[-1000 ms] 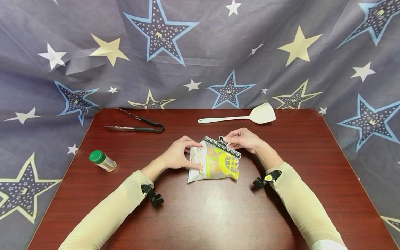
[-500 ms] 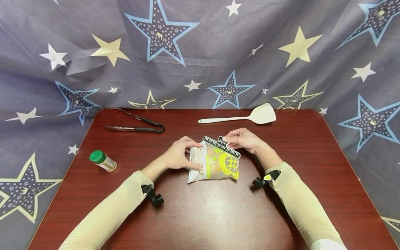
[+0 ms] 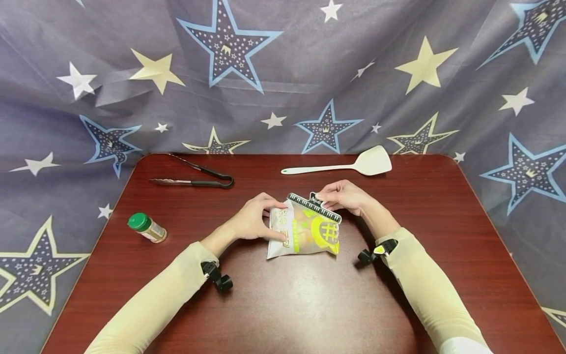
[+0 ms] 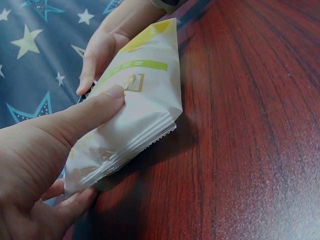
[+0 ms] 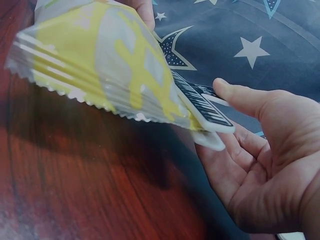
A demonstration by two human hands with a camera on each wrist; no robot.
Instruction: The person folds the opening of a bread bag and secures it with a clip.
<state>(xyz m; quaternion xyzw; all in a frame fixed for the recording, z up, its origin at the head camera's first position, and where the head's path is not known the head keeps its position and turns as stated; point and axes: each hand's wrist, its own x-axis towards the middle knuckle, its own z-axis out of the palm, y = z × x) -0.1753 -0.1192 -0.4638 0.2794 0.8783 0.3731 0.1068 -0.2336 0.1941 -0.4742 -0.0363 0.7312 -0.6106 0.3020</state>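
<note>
A plastic snack bag (image 3: 305,236), white and clear with yellow-green print, is at mid-table in the head view. My left hand (image 3: 252,220) grips its left end, thumb on the printed face and fingers behind. The left wrist view shows that thumb lying across the bag (image 4: 145,92) above its crimped seal. Along the bag's far edge sits a long clip (image 3: 314,208) with a piano-key pattern. My right hand (image 3: 347,197) pinches the clip's black handle between thumb and fingers. In the right wrist view, the clip (image 5: 202,102) has its two bars either side of the bag's edge.
Black-handled tongs (image 3: 211,184) lie at the back left. A white spatula (image 3: 371,161) lies along the back, right of the middle. A green-capped seasoning shaker (image 3: 148,228) is on the left of the dark red table (image 3: 283,305). A star-patterned cloth (image 3: 283,73) hangs behind.
</note>
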